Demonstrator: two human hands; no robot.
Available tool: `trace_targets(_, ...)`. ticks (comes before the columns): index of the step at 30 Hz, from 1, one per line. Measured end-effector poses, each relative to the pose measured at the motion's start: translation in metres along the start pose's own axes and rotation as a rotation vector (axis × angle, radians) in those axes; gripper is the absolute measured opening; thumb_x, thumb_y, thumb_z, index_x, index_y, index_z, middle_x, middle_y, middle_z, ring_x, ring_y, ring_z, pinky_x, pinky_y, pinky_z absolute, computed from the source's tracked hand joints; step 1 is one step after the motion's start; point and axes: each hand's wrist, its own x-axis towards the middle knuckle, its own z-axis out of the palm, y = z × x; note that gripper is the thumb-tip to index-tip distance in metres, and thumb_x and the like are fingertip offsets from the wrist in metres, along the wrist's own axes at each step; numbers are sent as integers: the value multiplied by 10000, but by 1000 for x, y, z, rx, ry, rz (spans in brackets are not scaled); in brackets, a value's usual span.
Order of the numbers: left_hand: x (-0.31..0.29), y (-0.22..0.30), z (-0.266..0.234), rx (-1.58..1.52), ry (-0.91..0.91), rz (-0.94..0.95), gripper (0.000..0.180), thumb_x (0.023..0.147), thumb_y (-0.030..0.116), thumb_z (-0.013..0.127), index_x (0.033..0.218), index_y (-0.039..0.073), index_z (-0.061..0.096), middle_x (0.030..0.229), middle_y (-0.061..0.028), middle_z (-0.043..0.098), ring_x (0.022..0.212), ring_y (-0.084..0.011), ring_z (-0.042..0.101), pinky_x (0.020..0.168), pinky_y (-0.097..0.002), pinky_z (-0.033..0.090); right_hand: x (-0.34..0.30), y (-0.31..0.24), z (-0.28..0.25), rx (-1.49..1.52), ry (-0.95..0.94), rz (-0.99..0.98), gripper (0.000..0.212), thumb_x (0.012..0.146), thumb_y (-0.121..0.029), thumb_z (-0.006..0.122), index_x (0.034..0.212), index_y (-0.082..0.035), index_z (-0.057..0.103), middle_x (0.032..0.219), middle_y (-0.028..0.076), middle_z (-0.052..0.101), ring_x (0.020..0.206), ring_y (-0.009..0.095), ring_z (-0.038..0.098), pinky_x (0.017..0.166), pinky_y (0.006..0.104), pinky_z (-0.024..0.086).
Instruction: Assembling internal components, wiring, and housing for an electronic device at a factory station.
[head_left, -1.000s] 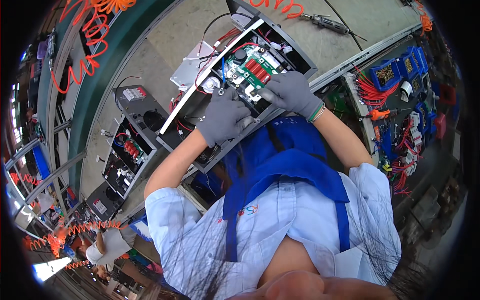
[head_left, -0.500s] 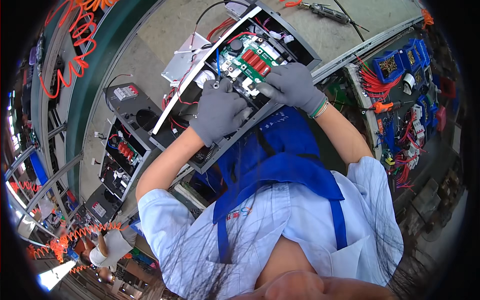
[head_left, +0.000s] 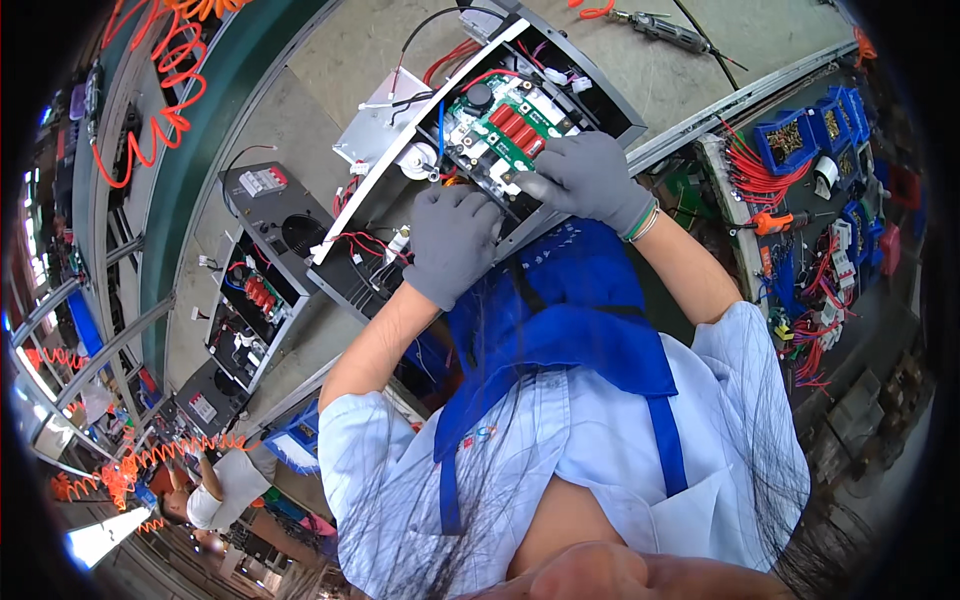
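A grey metal case (head_left: 600, 98) lies open in front of me, tilted, with a green circuit board (head_left: 545, 125) and red cylindrical parts (head_left: 517, 131) inside. My right hand (head_left: 590, 180), in a grey glove, is closed at the board's near right edge, with its thumb along the near side. My left hand (head_left: 452, 240), also gloved, has its fingers curled down inside the near left of the case. Whatever its fingertips hold is hidden. Just beyond them are a white round part (head_left: 417, 160) and a blue wire (head_left: 441, 128).
Another opened case (head_left: 255, 300) stands on the bench to the left. An air screwdriver (head_left: 665, 32) lies at the far right. Blue bins of screws (head_left: 785, 140), red wires (head_left: 755, 178) and an orange-handled screwdriver (head_left: 775, 222) are on the right. A co-worker (head_left: 225, 490) is at lower left.
My left hand has drawn back toward me and to the right, away from the blue wire's end, and its fingers now curl lower in the case. The right hand stays at the board.
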Motion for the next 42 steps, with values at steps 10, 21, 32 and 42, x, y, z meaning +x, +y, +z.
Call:
trace_targets(10, 4, 13, 1, 132, -75, -194, 86, 744, 181, 672, 791, 114, 647, 832, -35, 599, 845, -233, 575, 708, -393, 407, -3, 2, -6, 86, -47, 8, 394, 842, -422, 647, 612, -116, 553, 590, 49, 515, 493, 237, 544, 463, 372, 424)
trace_targets(21, 10, 15, 6, -4, 20, -345, 72, 707, 144, 662, 732, 87, 627, 793, -51, 602, 847, -252, 588, 807, -405, 403, 2, 7, -10, 156, -41, -31, 417, 858, -432, 632, 595, -127, 524, 602, 46, 510, 490, 228, 541, 458, 369, 411)
trace_targets(32, 8, 14, 19, -12, 109, -381, 92, 673, 99, 659, 746, 76, 608, 788, -62, 602, 856, -254, 588, 833, -415, 401, 0, 10, -7, 213, -39, -87, 354, 866, -380, 639, 631, -131, 552, 589, 36, 506, 511, 213, 548, 463, 366, 401)
trace_targets(42, 9, 20, 20, 178, -17, -397, 201, 731, 151, 619, 912, 64, 614, 942, -85, 609, 954, -262, 571, 866, -423, 402, 3, 5, -9, 215, -41, -90, 379, 879, -382, 612, 611, -122, 548, 600, 59, 530, 519, 229, 567, 463, 366, 425)
